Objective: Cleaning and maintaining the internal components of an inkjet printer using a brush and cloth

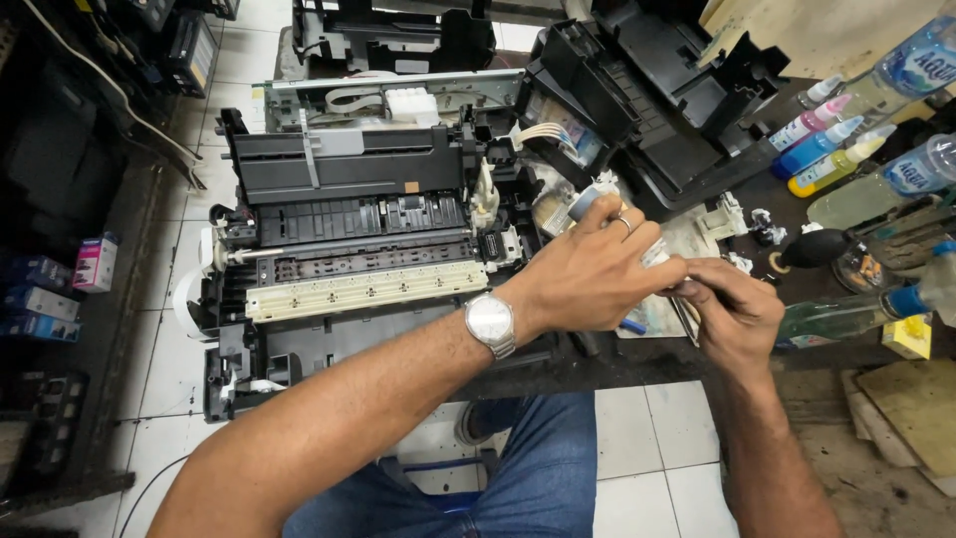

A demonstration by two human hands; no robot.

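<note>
Hands: a small white part (pixel 657 256) is gripped by the left hand (pixel 588 274) and the right hand (pixel 732 314). An opened printer (pixel 349 229) is seen beside them on the desk (pixel 797 204).

A cramped repair shop, seen from above. Below the grip lies a white tiled floor (pixel 637 498) with dark grout lines, scuffed in places; the same tiles run up the far left, where they catch bright, even light. Well to the left of the grip stands dark shelving (pixel 60 179), with small pink and blue boxes (pixel 95 261) stacked on its lower tier and a thin black cable (pixel 149 488) trailing across the floor beside it. Directly beneath the grip runs a dark, stained worktable (pixel 797 199). Below and to the right lie worn wooden boards (pixel 916 399); a pale board (pixel 797 30) leans above and to the right.
</note>
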